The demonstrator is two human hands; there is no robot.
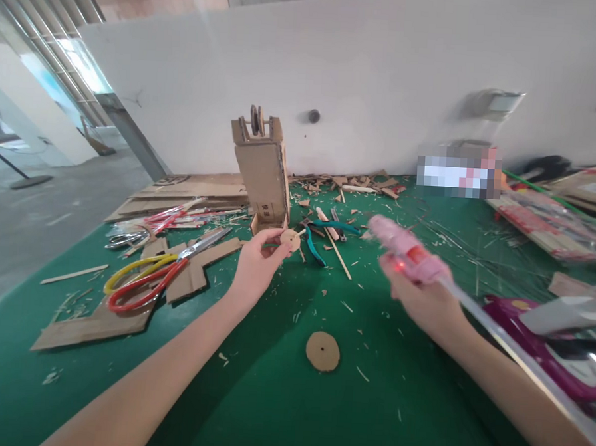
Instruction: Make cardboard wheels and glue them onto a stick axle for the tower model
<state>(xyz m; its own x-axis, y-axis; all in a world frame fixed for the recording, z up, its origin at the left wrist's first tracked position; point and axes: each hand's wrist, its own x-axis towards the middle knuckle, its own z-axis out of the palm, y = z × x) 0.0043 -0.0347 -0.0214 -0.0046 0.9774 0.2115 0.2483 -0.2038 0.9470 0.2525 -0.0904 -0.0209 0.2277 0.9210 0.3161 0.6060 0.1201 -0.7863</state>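
Observation:
Between thumb and fingers, my left hand (pixel 262 260) pinches a small cardboard disc (pixel 290 240) with a thin wooden stick poking out of it. My right hand (pixel 424 296) is wrapped round a pink hot glue gun (pixel 409 250), slightly blurred, with a red light glowing on it and a glue stick running out of its back. A larger cardboard disc (pixel 322 351) with a hole in its middle lies flat on the green table (pixel 268 408). Behind my left hand a cardboard tower (pixel 261 174) stands upright, carrying a small wheel at its top. Teal-handled pliers (pixel 317 245) lie just right of the held disc.
Large scissors (pixel 147 288) with red and yellow handles rest on cardboard scraps (pixel 188 280) at left. Scraps and sticks line the white wall (pixel 365 87). A purple and white appliance (pixel 536 335) stands at right, near plastic-wrapped material (pixel 552 226).

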